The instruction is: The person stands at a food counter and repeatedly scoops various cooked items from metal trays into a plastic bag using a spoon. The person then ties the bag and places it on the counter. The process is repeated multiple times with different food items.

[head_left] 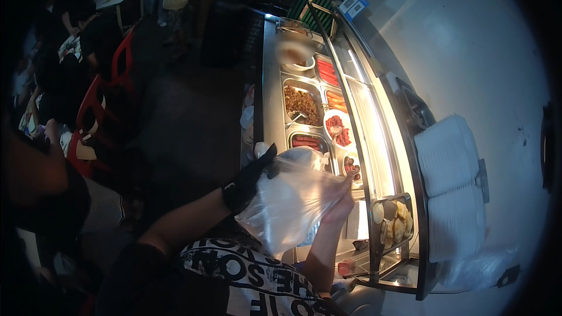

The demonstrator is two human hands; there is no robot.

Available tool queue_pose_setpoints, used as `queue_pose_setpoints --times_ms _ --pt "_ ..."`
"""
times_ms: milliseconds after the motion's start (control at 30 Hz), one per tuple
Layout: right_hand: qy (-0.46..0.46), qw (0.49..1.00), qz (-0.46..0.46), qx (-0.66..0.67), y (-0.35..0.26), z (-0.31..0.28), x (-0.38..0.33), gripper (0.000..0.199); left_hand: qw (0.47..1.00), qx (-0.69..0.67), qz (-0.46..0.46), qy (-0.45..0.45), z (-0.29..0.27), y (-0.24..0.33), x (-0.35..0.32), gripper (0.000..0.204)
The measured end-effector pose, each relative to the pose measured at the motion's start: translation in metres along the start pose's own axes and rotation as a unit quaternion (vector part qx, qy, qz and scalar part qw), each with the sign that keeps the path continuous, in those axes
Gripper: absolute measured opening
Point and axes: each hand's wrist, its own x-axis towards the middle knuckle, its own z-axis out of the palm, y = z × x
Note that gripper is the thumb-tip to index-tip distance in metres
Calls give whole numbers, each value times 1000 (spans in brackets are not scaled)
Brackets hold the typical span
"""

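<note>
Between my two hands a translucent plastic bag point(290, 199) is stretched out in front of my chest. My left hand point(249, 180), in a black glove, grips its left edge with the thumb pointing up. At the right side my bare right hand point(338, 203) pinches the bag's edge. Whether anything is inside the bag I cannot tell. Just beyond it lie a metal tray of dark red sausages point(305, 142) and a dish of small dark sausages point(352, 167), partly covered by the bag and my hand.
A lit glass-fronted counter point(374, 134) runs along my right, with a tray of browned chopped food point(301, 105) and a white bowl of red pieces point(338, 129). Stacked white foam boxes point(448, 155) stand farther right. People sit by red chairs point(88, 102) at the left.
</note>
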Motion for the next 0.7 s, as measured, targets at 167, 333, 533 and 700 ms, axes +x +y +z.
queue_pose_setpoints --times_ms 167,333,533,700 --pt "-104 993 9 -57 -21 -36 51 51 997 70 33 -24 3 -15 53 31" --pt "-116 945 271 -144 0 -92 102 57 875 432 189 -110 -64 -36 103 52" --pt "-87 948 306 -21 71 -162 98 53 946 312 34 -87 -137 -65 105 76" --pt "82 948 287 -106 110 -208 68 43 943 313 -112 24 -234 -105 114 66"
